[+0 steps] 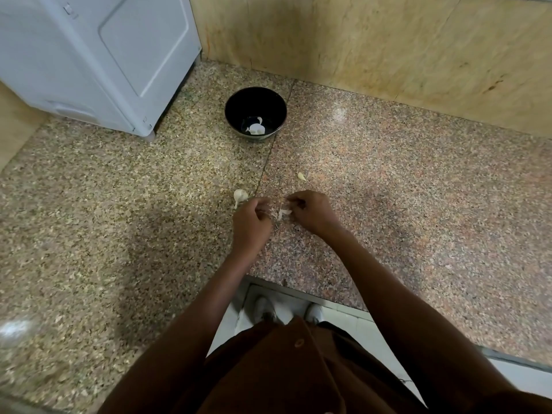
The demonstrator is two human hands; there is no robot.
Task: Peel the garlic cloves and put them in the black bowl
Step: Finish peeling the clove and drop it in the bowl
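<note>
A: What is the biggest thing here?
B: The speckled polished granite desk (388, 180), then the round glossy black bowl (255, 113) holding pale peeled garlic (256, 128).

A: And the grips?
B: Left hand (251, 224) and right hand (310, 212) both pinch one papery-skinned garlic clove (280, 211) between them, above the desk. A whitish garlic piece (240, 195) lies just beside the left hand; a small yellowish clove (301, 176) lies near.
</note>
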